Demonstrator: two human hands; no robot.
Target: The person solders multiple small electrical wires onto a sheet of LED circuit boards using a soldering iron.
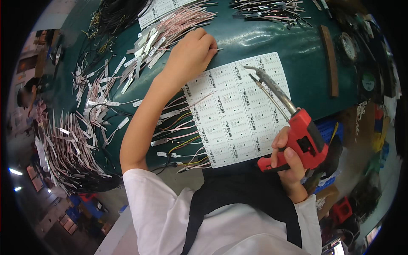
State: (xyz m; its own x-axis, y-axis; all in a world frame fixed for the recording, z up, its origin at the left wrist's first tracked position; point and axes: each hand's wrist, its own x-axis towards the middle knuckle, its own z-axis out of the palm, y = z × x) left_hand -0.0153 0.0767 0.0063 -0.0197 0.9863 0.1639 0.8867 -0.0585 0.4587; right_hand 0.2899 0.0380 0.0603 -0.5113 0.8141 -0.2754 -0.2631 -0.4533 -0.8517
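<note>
My right hand (289,160) is wrapped round the handle of a red and black soldering gun (309,138). Its metal tube and bent tip hang over the right side of a white panel of small circuit boards (238,114). Beyond the panel's far left corner, my left hand (191,53) is closed, with a thin pale wire end (219,49) poking out past the fingertips. What else lies in its grip is hidden. Pink and white wires with strip-shaped ends (182,21) lie just past that hand. Along the panel's left edge, several wires with small white strips (182,138) lie side by side.
Bundles of wired strips (70,148) cover the green table's (250,40) left side. Black cables (121,17) and another wire bundle (272,10) lie at the far edge. A wooden bar (329,61) lies at the right. A blue crate (326,131) stands below the table edge.
</note>
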